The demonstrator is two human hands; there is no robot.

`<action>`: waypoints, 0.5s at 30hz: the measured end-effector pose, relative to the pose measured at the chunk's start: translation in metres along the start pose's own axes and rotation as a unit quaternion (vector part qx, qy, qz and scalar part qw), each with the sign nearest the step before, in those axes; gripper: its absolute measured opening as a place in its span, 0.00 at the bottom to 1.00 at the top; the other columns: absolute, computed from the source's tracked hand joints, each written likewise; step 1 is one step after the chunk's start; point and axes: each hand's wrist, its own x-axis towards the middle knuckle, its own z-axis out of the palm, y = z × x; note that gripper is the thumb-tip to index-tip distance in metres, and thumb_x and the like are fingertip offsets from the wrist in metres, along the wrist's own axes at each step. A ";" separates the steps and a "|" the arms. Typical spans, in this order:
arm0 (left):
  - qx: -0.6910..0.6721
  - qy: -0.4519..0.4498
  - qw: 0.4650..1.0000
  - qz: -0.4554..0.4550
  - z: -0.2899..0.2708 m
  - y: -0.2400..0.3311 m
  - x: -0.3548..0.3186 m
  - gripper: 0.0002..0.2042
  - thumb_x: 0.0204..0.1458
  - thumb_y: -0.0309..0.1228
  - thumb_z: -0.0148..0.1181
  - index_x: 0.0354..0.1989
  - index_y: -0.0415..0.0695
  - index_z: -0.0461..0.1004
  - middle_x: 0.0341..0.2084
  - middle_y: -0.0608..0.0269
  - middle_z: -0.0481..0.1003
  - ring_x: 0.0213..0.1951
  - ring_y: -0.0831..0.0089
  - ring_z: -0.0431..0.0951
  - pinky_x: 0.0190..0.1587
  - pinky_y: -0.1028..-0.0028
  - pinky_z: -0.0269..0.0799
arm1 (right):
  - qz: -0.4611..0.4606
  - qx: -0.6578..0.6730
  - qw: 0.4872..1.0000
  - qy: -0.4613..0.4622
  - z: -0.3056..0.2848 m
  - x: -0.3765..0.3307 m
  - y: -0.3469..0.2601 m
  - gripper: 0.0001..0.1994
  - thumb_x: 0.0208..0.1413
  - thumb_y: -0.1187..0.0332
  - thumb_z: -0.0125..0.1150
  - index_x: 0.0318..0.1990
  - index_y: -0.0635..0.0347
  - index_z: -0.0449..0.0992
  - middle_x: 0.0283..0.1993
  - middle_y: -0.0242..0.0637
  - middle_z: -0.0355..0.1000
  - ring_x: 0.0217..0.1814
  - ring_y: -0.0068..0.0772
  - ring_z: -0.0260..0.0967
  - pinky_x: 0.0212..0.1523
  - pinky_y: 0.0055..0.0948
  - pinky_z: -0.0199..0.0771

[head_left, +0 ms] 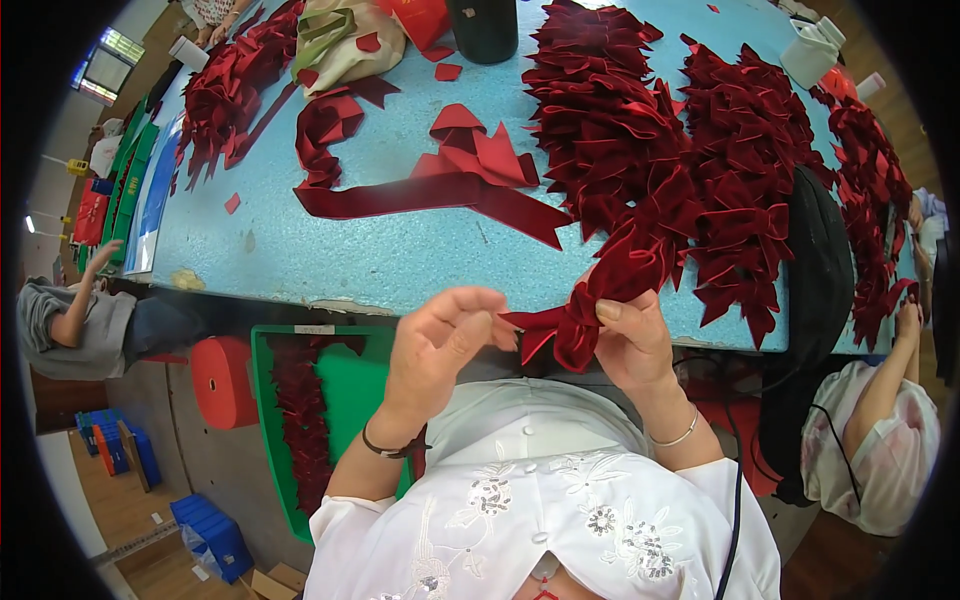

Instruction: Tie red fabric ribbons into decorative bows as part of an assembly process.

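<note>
A dark red velvet ribbon bow hangs just off the table's front edge. My right hand is closed on it, the thumb pressed beside the knot and the other fingers mostly hidden behind. At the bow's left, my left hand has loosely bent fingers held apart, with the fingertips at the pointed tail end. Beyond the bow, a thick row of the same bows runs away across the table. To its right lies a second row of bows.
The blue table also carries a long loose ribbon, a dark cup, a cloth bag and a white bottle. A black bag hangs at the right. Below left stands a green crate. Other people sit at both sides.
</note>
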 end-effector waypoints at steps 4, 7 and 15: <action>-0.063 -0.089 0.987 -0.119 0.001 0.000 0.001 0.07 0.54 0.25 0.55 0.37 0.33 0.74 0.35 0.57 0.76 0.35 0.75 0.75 0.39 0.75 0.73 | -0.006 -0.027 0.998 -0.048 0.001 0.001 0.000 0.13 0.47 0.74 0.58 0.41 0.65 0.69 0.38 0.36 0.69 0.38 0.26 0.66 0.40 0.27 0.68; 0.002 -0.066 0.991 -0.113 0.005 -0.002 0.006 0.08 0.53 0.25 0.57 0.38 0.33 0.74 0.32 0.58 0.77 0.33 0.76 0.75 0.39 0.77 0.72 | 0.004 -0.044 0.998 -0.035 0.006 0.000 0.000 0.15 0.46 0.73 0.61 0.42 0.66 0.69 0.38 0.36 0.68 0.38 0.25 0.66 0.41 0.25 0.66; 0.082 -0.016 0.996 -0.038 0.016 -0.005 0.004 0.08 0.53 0.24 0.57 0.39 0.32 0.72 0.32 0.58 0.77 0.35 0.75 0.76 0.41 0.77 0.72 | -0.012 -0.132 0.991 -0.005 0.025 0.002 -0.004 0.14 0.44 0.75 0.62 0.40 0.65 0.70 0.37 0.34 0.68 0.35 0.24 0.64 0.39 0.21 0.64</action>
